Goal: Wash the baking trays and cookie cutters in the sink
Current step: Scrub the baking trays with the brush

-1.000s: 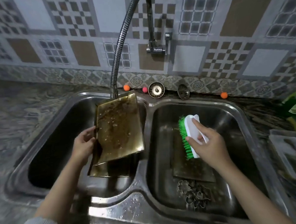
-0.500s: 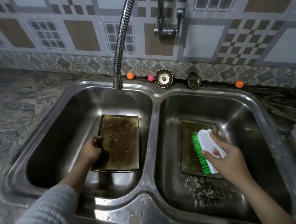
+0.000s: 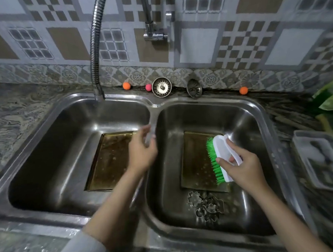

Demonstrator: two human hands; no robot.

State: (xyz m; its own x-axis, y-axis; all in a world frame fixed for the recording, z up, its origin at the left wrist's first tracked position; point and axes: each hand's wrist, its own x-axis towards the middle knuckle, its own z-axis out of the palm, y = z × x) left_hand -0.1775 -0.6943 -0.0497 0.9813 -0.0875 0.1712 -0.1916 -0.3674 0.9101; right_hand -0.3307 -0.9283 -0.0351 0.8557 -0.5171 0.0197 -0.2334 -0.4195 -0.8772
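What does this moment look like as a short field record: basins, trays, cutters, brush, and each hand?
left basin: stained rectangular metal baking tray lying flat on the bottom
right basin: second stained metal baking tray flat; pile of metal cookie cutters in front of it
brush: white-handled scrub brush with green bristles, above the right tray
right hand: grips the brush handle
left hand: above the divider between basins, blurred, holding nothing visible
tap: flexible metal hose, no water seen
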